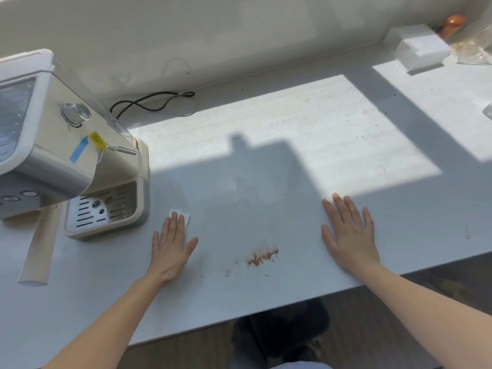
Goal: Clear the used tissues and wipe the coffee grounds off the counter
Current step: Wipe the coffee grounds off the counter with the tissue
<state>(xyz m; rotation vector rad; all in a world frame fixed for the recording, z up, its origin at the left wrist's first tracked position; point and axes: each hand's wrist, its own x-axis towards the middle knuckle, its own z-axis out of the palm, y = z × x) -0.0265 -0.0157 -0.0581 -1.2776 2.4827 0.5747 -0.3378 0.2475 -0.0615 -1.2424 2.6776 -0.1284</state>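
Observation:
A small streak of brown coffee grounds (263, 257) lies on the white counter (266, 161) near its front edge, between my two hands. My left hand (171, 245) rests flat, palm down, with its fingertips on a small folded white tissue (187, 217) beside the coffee machine. My right hand (348, 233) also lies flat on the counter with fingers spread, to the right of the grounds, holding nothing.
A cream espresso machine (66, 155) with a drip tray (102, 209) and a long portafilter handle (38, 254) stands at the left. Its black cord (151, 101) lies by the wall. A white tissue box (418, 47) and clear plastic packaging (476, 46) sit at the back right.

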